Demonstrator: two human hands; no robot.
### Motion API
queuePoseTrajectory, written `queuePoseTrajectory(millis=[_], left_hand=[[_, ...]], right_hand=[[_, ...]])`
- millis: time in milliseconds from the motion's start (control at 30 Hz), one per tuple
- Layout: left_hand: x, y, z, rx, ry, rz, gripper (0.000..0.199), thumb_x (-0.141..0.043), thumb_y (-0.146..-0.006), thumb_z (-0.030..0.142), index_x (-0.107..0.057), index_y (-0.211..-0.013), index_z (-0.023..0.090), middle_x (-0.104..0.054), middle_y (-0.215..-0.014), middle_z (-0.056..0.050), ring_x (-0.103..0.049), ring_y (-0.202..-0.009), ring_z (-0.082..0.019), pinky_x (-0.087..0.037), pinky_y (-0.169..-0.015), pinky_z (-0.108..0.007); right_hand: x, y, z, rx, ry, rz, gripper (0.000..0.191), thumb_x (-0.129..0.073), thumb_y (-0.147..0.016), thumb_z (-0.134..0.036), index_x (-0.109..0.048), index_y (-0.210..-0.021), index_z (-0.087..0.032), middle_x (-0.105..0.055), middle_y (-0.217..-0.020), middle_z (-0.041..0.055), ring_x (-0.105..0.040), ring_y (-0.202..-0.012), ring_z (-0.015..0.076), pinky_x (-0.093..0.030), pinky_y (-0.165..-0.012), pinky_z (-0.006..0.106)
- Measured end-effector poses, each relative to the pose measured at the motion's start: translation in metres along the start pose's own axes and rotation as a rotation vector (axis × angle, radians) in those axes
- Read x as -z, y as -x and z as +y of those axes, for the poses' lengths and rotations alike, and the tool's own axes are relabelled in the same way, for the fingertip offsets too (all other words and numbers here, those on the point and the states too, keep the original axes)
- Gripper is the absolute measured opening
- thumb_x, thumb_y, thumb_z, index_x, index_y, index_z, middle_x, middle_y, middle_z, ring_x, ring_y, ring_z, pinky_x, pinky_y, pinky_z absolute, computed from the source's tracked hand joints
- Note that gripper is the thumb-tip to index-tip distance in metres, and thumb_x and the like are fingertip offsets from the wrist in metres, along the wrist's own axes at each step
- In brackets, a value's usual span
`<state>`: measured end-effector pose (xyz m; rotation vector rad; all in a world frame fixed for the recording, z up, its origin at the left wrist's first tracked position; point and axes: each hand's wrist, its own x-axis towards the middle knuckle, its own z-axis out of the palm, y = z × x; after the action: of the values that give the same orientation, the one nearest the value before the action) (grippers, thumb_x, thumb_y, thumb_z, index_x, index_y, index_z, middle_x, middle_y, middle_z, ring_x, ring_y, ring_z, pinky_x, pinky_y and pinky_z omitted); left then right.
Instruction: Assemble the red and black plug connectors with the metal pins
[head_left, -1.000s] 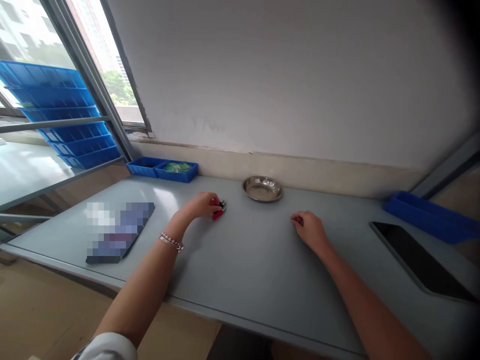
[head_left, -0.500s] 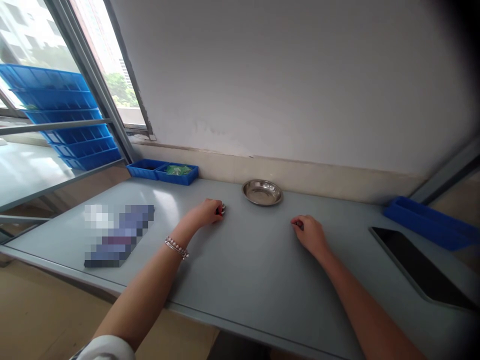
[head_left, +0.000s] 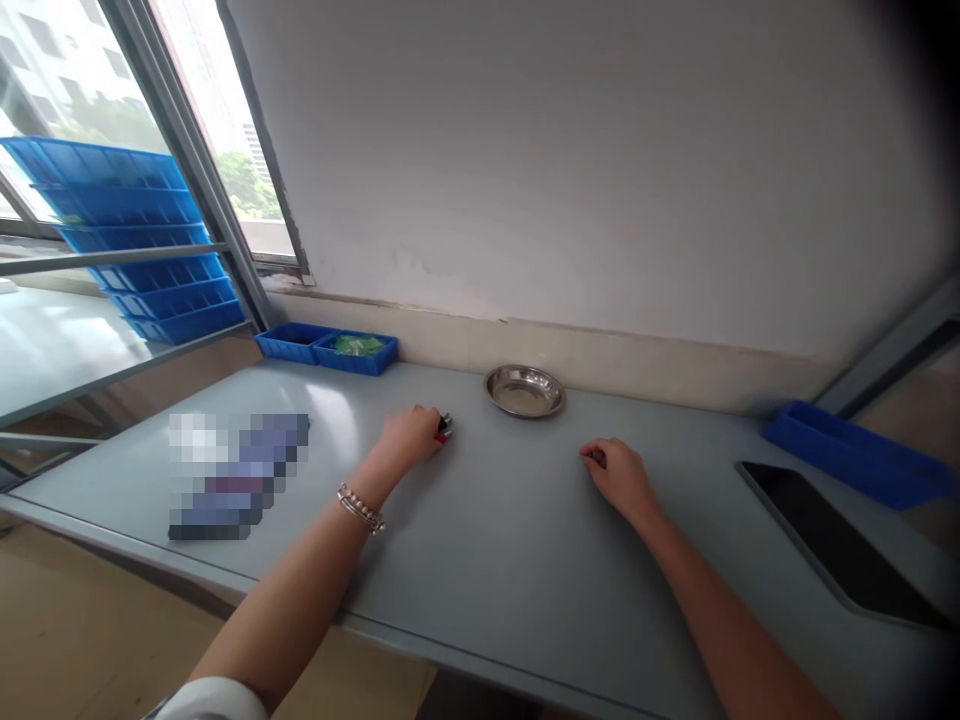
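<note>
Left of the metal dish (head_left: 524, 391) and nearer the person, the left hand (head_left: 413, 437) held a small red-and-black object (head_left: 443, 430), mostly hidden by its fingers. I saw the right hand (head_left: 616, 474) to the dish's right, also nearer the person, fingers curled narrow; whether they gripped anything, I could not tell. Beyond it, right of the dish, lay a dark tablet (head_left: 840, 540).

The left hand (head_left: 412, 438) has shifted a little to the right and now covers most of the red-and-black pieces (head_left: 444, 430), which showed more fully beside its fingers a second ago. The head view has tipped slightly upward, setting the worktop (head_left: 495, 540) lower.
</note>
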<state>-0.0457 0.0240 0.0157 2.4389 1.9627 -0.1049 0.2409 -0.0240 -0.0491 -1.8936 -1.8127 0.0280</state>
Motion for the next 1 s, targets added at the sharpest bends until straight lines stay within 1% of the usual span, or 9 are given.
queuePoseTrajectory(millis=[233, 367, 433, 500, 567, 633, 767, 867, 1000], left_hand=[[0.003, 0.0, 0.007, -0.012, 0.039, 0.036, 0.017, -0.049, -0.071, 0.029, -0.062, -0.079, 0.02, -0.063, -0.087, -0.009, -0.058, -0.077, -0.022, -0.039, -0.056, -0.026], [0.002, 0.002, 0.015, -0.125, 0.165, 0.126, 0.018, -0.05, -0.072, 0.032, -0.061, -0.079, 0.02, -0.064, -0.081, -0.006, -0.057, -0.077, -0.02, -0.039, -0.057, -0.025], [0.001, 0.005, 0.022, -0.223, 0.239, 0.164, 0.017, -0.051, -0.073, 0.032, -0.061, -0.079, 0.02, -0.064, -0.08, -0.005, -0.057, -0.073, -0.018, -0.039, -0.058, -0.025], [-0.001, 0.009, 0.032, -0.335, 0.3, 0.199, 0.015, -0.052, -0.074, 0.03, -0.061, -0.079, 0.019, -0.065, -0.08, -0.003, -0.057, -0.068, -0.016, -0.04, -0.061, -0.025], [-0.005, 0.015, 0.042, -0.464, 0.352, 0.24, 0.014, -0.053, -0.074, 0.028, -0.06, -0.079, 0.018, -0.065, -0.079, -0.002, -0.056, -0.065, -0.014, -0.041, -0.063, -0.025], [-0.009, 0.021, 0.052, -0.575, 0.409, 0.267, 0.013, -0.053, -0.075, 0.026, -0.06, -0.081, 0.017, -0.064, -0.077, -0.002, -0.055, -0.063, -0.012, -0.04, -0.061, -0.023], [-0.014, 0.028, 0.063, -0.697, 0.492, 0.277, 0.01, -0.053, -0.075, 0.023, -0.059, -0.081, 0.016, -0.062, -0.076, -0.001, -0.053, -0.06, -0.009, -0.039, -0.058, -0.019], [-0.016, 0.03, 0.064, -0.72, 0.493, 0.298, 0.01, -0.053, -0.076, 0.023, -0.058, -0.081, 0.016, -0.061, -0.075, -0.001, -0.052, -0.06, -0.009, -0.038, -0.057, -0.019], [-0.016, 0.03, 0.064, -0.735, 0.489, 0.336, 0.015, -0.049, -0.08, 0.027, -0.058, -0.085, 0.016, -0.061, -0.077, -0.002, -0.052, -0.061, -0.009, -0.039, -0.057, -0.02]], right_hand=[[0.003, -0.001, -0.002, -0.022, 0.01, -0.034, 0.016, -0.049, -0.071, -0.012, -0.065, -0.073, -0.015, -0.062, -0.071, 0.007, -0.057, -0.068, 0.0168, -0.042, -0.068, 0.028], [0.001, 0.001, 0.001, -0.049, 0.024, -0.029, 0.013, -0.051, -0.07, -0.012, -0.063, -0.073, -0.015, -0.057, -0.068, 0.0052, -0.055, -0.067, 0.0172, -0.042, -0.069, 0.029], [0.002, 0.003, -0.001, -0.038, 0.01, 0.054, 0.016, -0.054, -0.07, -0.016, -0.061, -0.084, -0.014, -0.054, -0.071, 0.0051, -0.053, -0.068, 0.0176, -0.042, -0.069, 0.03], [0.006, 0.006, -0.008, 0.008, -0.052, 0.194, 0.027, -0.056, -0.071, -0.027, -0.057, -0.095, -0.014, -0.051, -0.077, 0.0057, -0.052, -0.069, 0.0181, -0.042, -0.069, 0.031], [0.011, 0.009, -0.021, 0.085, -0.167, 0.287, 0.031, -0.053, -0.075, -0.037, -0.055, -0.097, -0.015, -0.049, -0.076, 0.0046, -0.05, -0.068, 0.0173, -0.042, -0.066, 0.03], [0.015, 0.013, -0.035, 0.18, -0.297, 0.247, 0.026, -0.046, -0.08, -0.042, -0.055, -0.086, -0.018, -0.048, -0.069, 0.0016, -0.048, -0.063, 0.0152, -0.041, -0.061, 0.027], [0.016, 0.02, -0.057, 0.311, -0.406, 0.023, 0.033, -0.037, -0.086, -0.041, -0.049, -0.064, -0.02, -0.049, -0.06, 0.0002, -0.047, -0.061, 0.0142, -0.038, -0.059, 0.025], [0.014, 0.023, -0.063, 0.314, -0.422, -0.042, 0.035, -0.035, -0.086, -0.04, -0.046, -0.06, -0.02, -0.048, -0.056, -0.0005, -0.046, -0.059, 0.0138, -0.036, -0.058, 0.025], [0.016, 0.025, -0.065, 0.261, -0.458, -0.08, 0.036, -0.036, -0.085, -0.04, -0.04, -0.056, -0.02, -0.039, -0.052, -0.0028, -0.039, -0.053, 0.0118, -0.032, -0.052, 0.024]])
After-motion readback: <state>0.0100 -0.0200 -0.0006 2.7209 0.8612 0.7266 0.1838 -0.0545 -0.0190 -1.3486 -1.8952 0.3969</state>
